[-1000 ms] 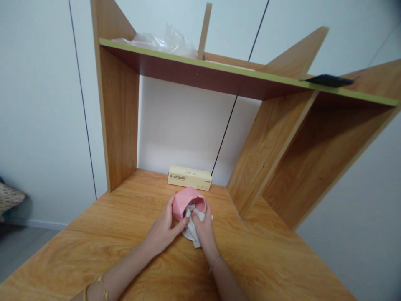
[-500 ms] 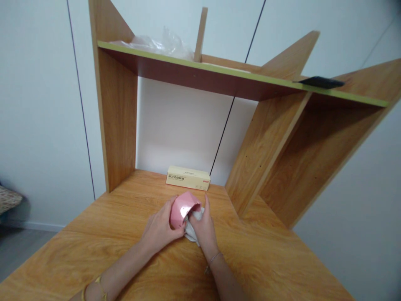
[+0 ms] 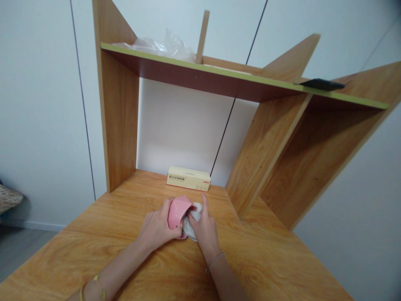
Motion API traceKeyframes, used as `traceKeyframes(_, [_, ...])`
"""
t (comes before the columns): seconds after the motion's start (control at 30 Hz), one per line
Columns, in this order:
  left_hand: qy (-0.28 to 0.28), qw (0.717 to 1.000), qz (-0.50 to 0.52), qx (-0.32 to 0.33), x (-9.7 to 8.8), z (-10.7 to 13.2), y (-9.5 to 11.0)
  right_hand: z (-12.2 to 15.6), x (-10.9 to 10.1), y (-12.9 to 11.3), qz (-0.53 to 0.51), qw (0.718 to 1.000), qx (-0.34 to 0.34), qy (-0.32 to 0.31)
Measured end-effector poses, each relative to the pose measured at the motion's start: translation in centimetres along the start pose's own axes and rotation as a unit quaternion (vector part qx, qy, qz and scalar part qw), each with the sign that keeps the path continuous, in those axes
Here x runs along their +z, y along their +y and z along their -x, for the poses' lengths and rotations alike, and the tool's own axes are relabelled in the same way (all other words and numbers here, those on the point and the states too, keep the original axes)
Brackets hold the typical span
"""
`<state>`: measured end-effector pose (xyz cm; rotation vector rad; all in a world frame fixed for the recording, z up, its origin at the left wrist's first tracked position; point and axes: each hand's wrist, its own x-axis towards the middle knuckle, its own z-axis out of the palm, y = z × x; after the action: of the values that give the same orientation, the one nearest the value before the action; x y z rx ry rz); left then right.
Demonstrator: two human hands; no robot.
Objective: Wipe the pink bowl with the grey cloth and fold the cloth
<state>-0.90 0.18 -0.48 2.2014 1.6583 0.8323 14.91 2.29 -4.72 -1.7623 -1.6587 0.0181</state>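
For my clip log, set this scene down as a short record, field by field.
Left hand: grips tilted pink container
Right hand: holds white cloth at the container's opening, one finger extended
Desk: pale yellow box beyond the hands
Shelf: clear plastic bag left, dark flat object right

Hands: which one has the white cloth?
The right hand, with the silvery bracelet at its wrist: it holds the white cloth at the opening of the pink container. The left hand instead grips the container's outside.
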Motion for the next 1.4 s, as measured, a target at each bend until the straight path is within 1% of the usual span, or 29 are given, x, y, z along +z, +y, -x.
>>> traceKeyframes(0.1, [-0.007, 1.0, -0.021, 0.006, -0.1, 0.0, 0.2, 0.0, -0.3, -0.1, 0.001, 0.999, -0.03, 0.013])
traceKeyframes(0.33, [-0.003, 0.999, -0.034, 0.027, 0.5, 0.4, 0.7, 0.1, -0.6, 0.1, -0.066, 0.99, -0.09, 0.087])
traceKeyframes(0.43, [-0.015, 0.999, -0.041, 0.018, 0.6, 0.3, 0.7, 0.0, -0.3, 0.3, -0.083, 0.989, -0.086, 0.091])
traceKeyframes(0.53, [-0.029, 0.998, -0.049, 0.015, 0.5, 0.2, 0.7, -0.1, 0.0, 0.4, -0.081, 0.994, -0.039, 0.065])
traceKeyframes(0.6, [-0.03, 0.998, -0.055, 0.013, 0.5, 0.2, 0.6, -0.1, 0.2, 0.5, -0.082, 0.996, -0.009, 0.029])
traceKeyframes(0.7, [-0.024, 0.998, -0.059, 0.005, 0.7, 0.1, 0.4, 0.0, 0.6, 0.6, -0.101, 0.995, -0.003, -0.023])
traceKeyframes(0.77, [-0.021, 0.998, -0.054, 0.001, 0.8, 0.1, 0.3, 0.1, 0.9, 0.6, -0.121, 0.992, -0.01, -0.036])
traceKeyframes(0.83, [-0.021, 0.998, -0.053, 0.0, 0.8, 0.0, 0.3, 0.2, 1.1, 0.6, -0.133, 0.991, -0.009, -0.024])
traceKeyframes(0.93, [-0.026, 0.998, -0.052, 0.001, 0.8, 0.1, 0.5, 0.2, 0.8, 0.4, -0.113, 0.993, -0.016, 0.024])
traceKeyframes(1.07, [-0.026, 0.999, -0.044, -0.008, 0.5, 0.3, 1.0, 0.2, 0.1, 0.1, -0.075, 0.99, -0.079, 0.087])
traceKeyframes(1.13, [-0.022, 0.999, -0.037, -0.007, 0.4, 0.4, 1.2, 0.2, -0.2, 0.1, -0.08, 0.986, -0.112, 0.097])
traceKeyframes(1.2, [-0.014, 0.999, -0.03, -0.004, 0.3, 0.4, 1.2, 0.1, -0.3, 0.2, -0.097, 0.982, -0.133, 0.095])
traceKeyframes(1.27, [-0.009, 1.0, -0.023, 0.003, 0.3, 0.4, 1.2, 0.0, -0.3, 0.4, -0.113, 0.98, -0.132, 0.099])
traceKeyframes(1.33, [-0.009, 1.0, -0.011, 0.015, 0.4, 0.4, 1.0, -0.2, -0.3, 0.5, -0.116, 0.981, -0.107, 0.11])
traceKeyframes(1.4, [-0.008, 1.0, 0.003, 0.027, 0.5, 0.4, 0.8, -0.3, -0.4, 0.6, -0.114, 0.986, -0.077, 0.095])
